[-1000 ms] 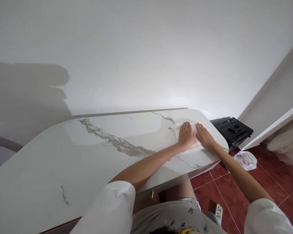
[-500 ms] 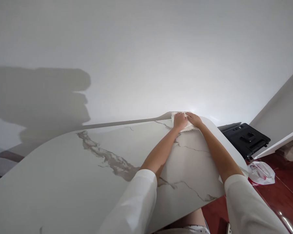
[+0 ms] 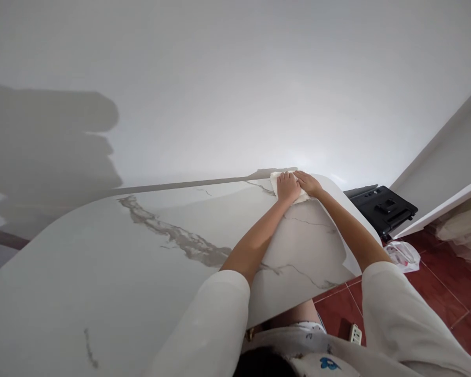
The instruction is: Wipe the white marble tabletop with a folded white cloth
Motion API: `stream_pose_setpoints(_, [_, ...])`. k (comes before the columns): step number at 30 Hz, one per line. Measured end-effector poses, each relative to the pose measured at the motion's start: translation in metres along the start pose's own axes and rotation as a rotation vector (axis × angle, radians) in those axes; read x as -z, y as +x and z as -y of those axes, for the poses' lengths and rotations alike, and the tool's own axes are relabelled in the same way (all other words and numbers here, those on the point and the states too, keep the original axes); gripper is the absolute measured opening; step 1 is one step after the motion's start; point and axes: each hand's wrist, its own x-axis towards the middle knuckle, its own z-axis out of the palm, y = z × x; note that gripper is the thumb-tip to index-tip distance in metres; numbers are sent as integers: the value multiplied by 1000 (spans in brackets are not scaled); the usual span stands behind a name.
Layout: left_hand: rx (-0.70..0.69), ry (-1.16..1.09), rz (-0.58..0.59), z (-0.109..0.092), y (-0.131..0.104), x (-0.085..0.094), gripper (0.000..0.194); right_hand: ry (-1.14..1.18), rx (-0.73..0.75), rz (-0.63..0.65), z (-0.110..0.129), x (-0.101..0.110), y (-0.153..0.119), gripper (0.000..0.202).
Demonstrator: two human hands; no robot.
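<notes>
While the left hand (image 3: 288, 186) and the right hand (image 3: 308, 183) lie palm down, fingers close together and flattened rather than clenched, the white cloth (image 3: 302, 197) beneath them is pressed against the far edge of the marbled worktop (image 3: 149, 272), right of centre in the frame. The work appears to be under way, the cloth being in use at this edge; how much of the broad surface extending to the lower left has been covered, and how much is left, cannot be told.
</notes>
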Motion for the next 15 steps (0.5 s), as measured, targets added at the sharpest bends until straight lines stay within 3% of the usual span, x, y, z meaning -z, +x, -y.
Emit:
stream_pose_setpoints(7, [-5,-16,18,-41,-69,16,41,-21,44,25,3,10,-75,57])
stream_pose_setpoints(15, [32,-204,213,-95,-157,46,52,-47,92,-29,8,27,-190,54])
